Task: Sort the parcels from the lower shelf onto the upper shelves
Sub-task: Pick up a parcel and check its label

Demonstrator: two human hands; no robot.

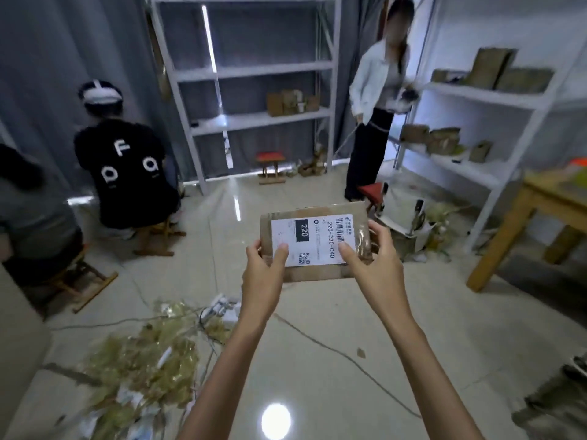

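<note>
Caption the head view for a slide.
Both hands, left hand and right hand, hold a labelled cardboard parcel in front of white shelves.

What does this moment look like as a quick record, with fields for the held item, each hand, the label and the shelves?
held item: cardboard parcel, held up over the floor
left hand: grip on parcel's left edge
right hand: grip on right edge
label: white, reads 220-220-C40
shelves: right shelving holds parcels

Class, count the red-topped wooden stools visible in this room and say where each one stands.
2. One red-topped stool stands before the middle shelving; another red-topped stool stands beside the standing person's feet. Others may be hidden under seated people.
</note>
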